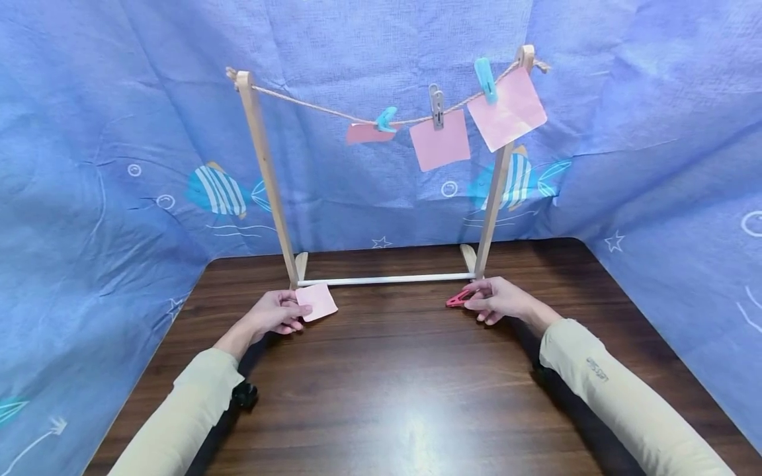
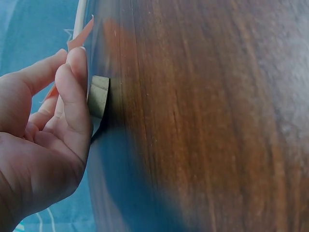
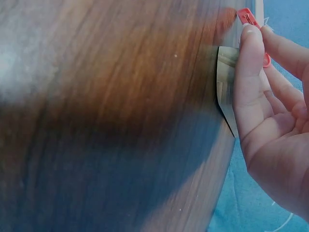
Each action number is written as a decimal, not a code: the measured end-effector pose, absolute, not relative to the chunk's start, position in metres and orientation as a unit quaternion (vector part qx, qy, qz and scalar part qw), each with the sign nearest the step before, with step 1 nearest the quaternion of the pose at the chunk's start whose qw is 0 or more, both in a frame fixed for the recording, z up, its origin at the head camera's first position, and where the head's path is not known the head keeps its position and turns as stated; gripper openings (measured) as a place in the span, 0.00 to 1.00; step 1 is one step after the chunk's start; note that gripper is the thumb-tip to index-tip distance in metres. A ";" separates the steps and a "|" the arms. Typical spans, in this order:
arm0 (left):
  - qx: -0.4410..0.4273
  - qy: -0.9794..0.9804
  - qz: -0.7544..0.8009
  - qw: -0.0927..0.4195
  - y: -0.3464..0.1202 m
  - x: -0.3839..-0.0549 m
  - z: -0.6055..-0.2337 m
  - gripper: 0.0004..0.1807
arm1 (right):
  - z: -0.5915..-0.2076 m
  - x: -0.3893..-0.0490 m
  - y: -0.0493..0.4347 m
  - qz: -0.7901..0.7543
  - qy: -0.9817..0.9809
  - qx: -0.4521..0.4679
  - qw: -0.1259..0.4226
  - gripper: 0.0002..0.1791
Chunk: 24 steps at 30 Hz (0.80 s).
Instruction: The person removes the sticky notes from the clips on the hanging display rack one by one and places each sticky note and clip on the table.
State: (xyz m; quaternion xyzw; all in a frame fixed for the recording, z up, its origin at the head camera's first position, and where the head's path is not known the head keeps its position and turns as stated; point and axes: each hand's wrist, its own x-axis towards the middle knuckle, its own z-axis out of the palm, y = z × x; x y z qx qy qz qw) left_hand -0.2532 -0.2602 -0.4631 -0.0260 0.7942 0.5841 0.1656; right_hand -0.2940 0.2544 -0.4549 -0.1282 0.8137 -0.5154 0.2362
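Observation:
Between thumb and fingers my left hand (image 1: 278, 313) pinches a pink paper square (image 1: 317, 303), near the foot of the rack's left post. On the other side, my right hand (image 1: 499, 301) holds a red clothespin (image 1: 458, 299) by one end, close to the right post's foot. The left wrist view shows the paper (image 2: 81, 36) nearly edge-on at the fingertips. In the right wrist view the clothespin (image 3: 247, 17) sticks out past the thumb, its other end partly hidden by the fingers.
A wooden rack (image 1: 262, 149) with a white crossbar (image 1: 387, 279) stands at the table's back. Pink papers (image 1: 440, 142) hang from its rope (image 1: 303, 104), held by blue clothespins (image 1: 485, 79) and a grey clothespin (image 1: 437, 109). Blue fish-print cloth (image 1: 369, 39) surrounds the brown table (image 1: 381, 370).

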 end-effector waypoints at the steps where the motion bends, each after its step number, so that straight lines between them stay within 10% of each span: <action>1: -0.024 0.795 0.583 0.167 -0.260 -0.253 -0.464 0.23 | -0.455 -0.294 0.254 -0.512 0.815 -0.127 0.239 0.33; 24: -0.025 0.805 0.571 0.161 -0.258 -0.259 -0.468 0.25 | -0.451 -0.300 0.251 -0.468 0.836 -0.115 0.262 0.33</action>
